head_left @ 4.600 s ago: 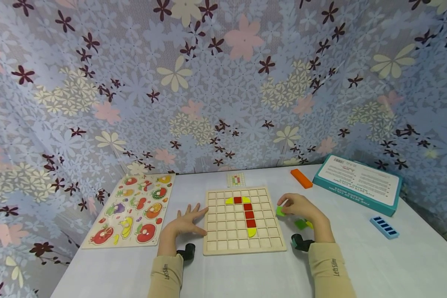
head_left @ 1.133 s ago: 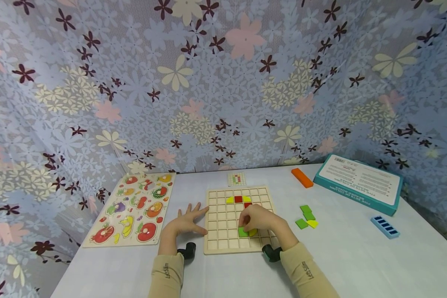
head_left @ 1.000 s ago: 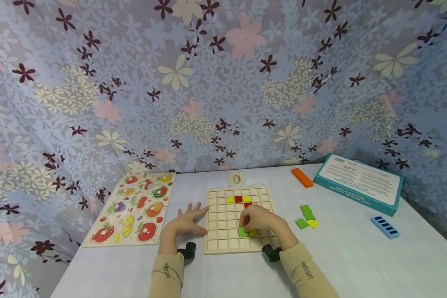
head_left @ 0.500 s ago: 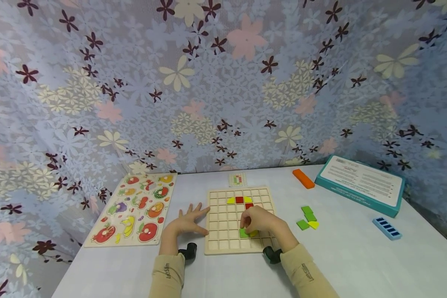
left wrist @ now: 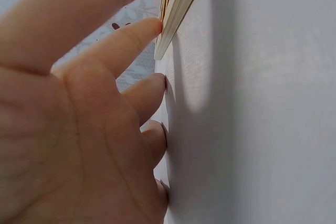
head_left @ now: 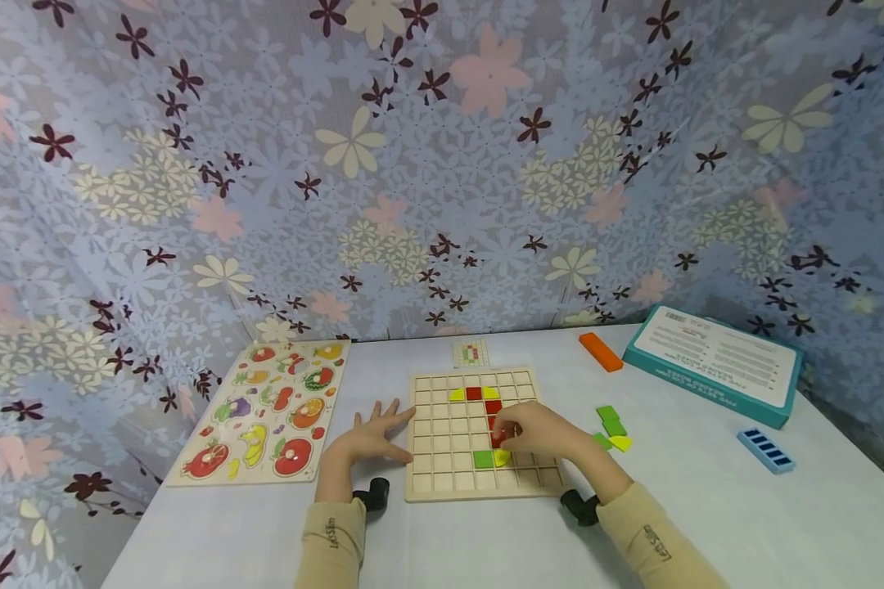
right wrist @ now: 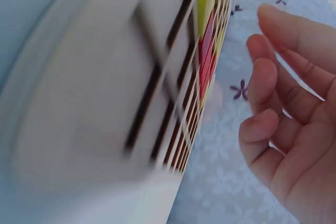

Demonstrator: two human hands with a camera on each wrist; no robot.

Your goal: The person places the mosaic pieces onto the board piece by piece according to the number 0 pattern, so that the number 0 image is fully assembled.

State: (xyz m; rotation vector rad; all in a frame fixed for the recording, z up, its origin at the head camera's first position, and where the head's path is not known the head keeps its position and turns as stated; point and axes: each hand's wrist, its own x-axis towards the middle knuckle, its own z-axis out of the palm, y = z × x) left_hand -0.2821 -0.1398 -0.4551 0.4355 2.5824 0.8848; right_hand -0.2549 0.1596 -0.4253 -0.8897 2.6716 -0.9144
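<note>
The left hand (head_left: 364, 442) lies flat with fingers spread on the counter (head_left: 707, 507), fingertips touching the left edge of the wooden grid board (head_left: 442, 483), seemingly to keep it from sliding. The right hand (head_left: 541, 429) hovers over the board's right half, fingers loosely curled and holding nothing, as the right wrist view shows. Just left of its fingertips a green square tile (head_left: 483, 459) sits in a cell beside a yellow piece (head_left: 501, 458), below a column of red tiles (head_left: 492, 406). Spare green and yellow tiles (head_left: 610, 425) lie right of that hand, within easy reach. A fruit peg puzzle (head_left: 265, 413) rests left of the left hand.
</note>
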